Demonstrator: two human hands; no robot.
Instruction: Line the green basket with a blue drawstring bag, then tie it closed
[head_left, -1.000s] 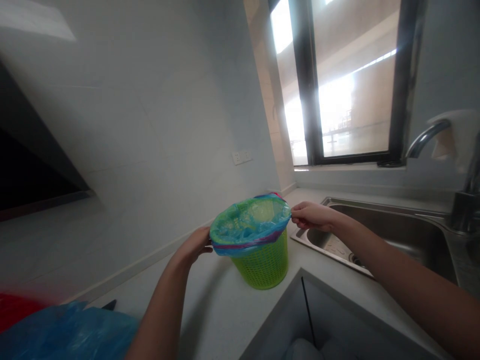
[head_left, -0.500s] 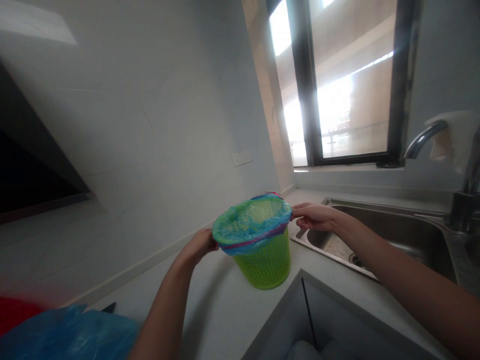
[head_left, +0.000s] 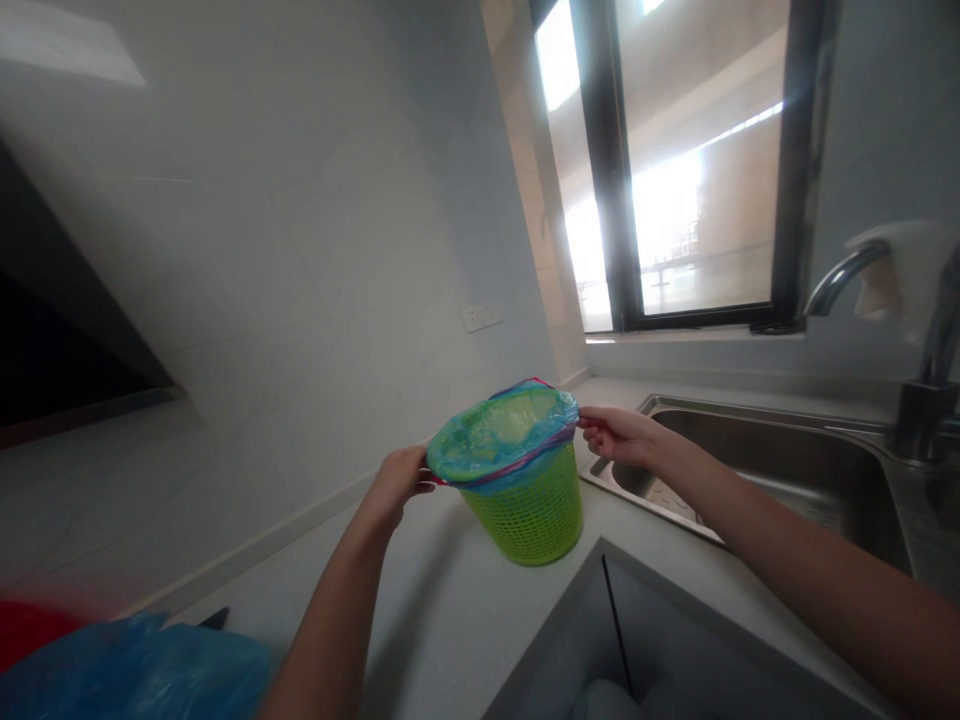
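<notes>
Hands sit on opposite sides of one small bin. In the head view, the green basket [head_left: 531, 510], a perforated plastic bin, stands upright on the pale countertop [head_left: 420, 620] near its inner corner, where the side wall meets the window wall, just beside the left edge of the sink [head_left: 757, 470]. A blue bag [head_left: 499, 440] lines it, its mouth folded over the rim, with a pink-purple band running around the fold.

The left hand [head_left: 396, 482] is at the basket's left side, fingers curled narrow and pinching the bag's folded edge at the rim. The right hand [head_left: 616, 434] is at the opposite side, over the sink's near-left corner, fingers likewise drawn close together and gripping the bag's edge where it wraps the rim. Both forearms reach in from the lower part of the view.

Behind the sink a faucet [head_left: 847, 275] curves up at the right, with something pale draped over it. A window [head_left: 690, 160] with a dark frame fills the far wall, and a white socket [head_left: 482, 316] sits on the tiled side wall. At the lower left corner lies another heap of blue plastic [head_left: 135, 670], with something red blurred beside it.
</notes>
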